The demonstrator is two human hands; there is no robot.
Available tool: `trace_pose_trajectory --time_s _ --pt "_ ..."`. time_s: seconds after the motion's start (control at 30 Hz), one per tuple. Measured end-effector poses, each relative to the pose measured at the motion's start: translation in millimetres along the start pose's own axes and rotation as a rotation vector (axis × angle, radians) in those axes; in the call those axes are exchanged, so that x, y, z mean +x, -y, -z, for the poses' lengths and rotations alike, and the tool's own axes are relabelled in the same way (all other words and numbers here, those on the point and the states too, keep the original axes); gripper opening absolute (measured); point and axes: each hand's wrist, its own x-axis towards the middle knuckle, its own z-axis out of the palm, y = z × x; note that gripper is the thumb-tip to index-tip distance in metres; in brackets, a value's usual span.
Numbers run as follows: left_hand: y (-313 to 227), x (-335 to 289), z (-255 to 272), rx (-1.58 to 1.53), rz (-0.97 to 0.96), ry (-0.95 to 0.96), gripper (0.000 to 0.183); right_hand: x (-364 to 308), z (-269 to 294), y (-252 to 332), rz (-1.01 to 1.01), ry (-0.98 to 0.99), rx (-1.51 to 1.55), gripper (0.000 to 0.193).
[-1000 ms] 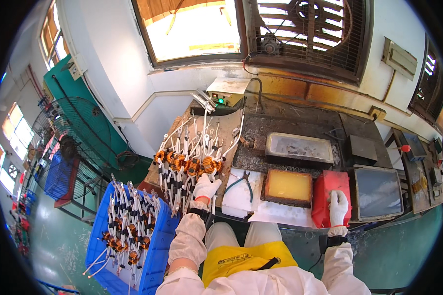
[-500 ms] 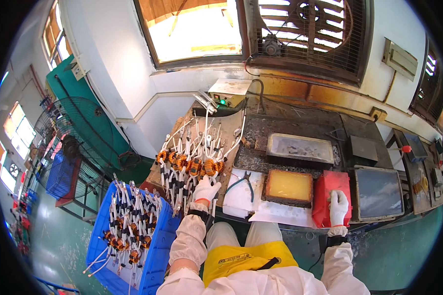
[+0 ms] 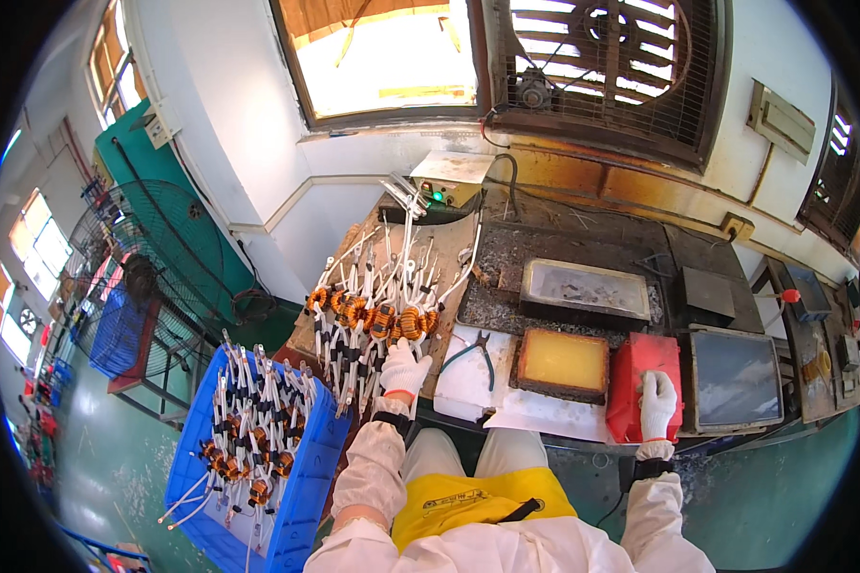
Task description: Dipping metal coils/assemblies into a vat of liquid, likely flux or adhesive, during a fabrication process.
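My left hand [image 3: 404,369], in a white glove, is at the near side of a row of copper-wound ring coils [image 3: 382,320] with white, black-sleeved leads. Its fingers are bent in by the rightmost coil; whatever they pinch is hidden. On the right, my gloved right hand [image 3: 656,402] is closed at the top of a red box-like block [image 3: 633,387], which stands at the bench's front edge. Left of that block lie a rectangular pan of yellow material [image 3: 566,361] and pliers with dark green handles [image 3: 488,363] on white paper.
A blue crate [image 3: 301,487] of similar coils stands at the left. Behind the yellow pan is a rectangular metal-topped pot [image 3: 588,290]; a grey-surfaced tray [image 3: 736,375] sits at the right. A control box with a green light [image 3: 446,180] stands at the back. A caged fan [image 3: 139,277] is far left.
My left hand has moved slightly up and right, nearer to the coils. My right hand stays at the red block. The whole view has shifted a little.
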Motion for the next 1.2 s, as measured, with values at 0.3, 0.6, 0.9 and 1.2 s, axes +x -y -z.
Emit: trace_pose_trajectory --time_s 0.3,0.6,0.9,1.2 --pt "38 -43 44 -0.146 -0.236 -0.114 0.044 -2 0 5 -0.064 0.006 0.114 0.018" --pt "150 -121 96 0.035 -0.068 -0.544 0.035 8 12 -19 0.051 -0.003 0.007 0.023" --pt "274 -227 109 0.170 0.599 -0.365 0.041 14 11 -25 0.080 0.054 -0.002 0.026" --pt "339 -239 120 0.033 0.806 0.007 0.067 21 15 -36 0.086 0.069 -0.025 0.025"
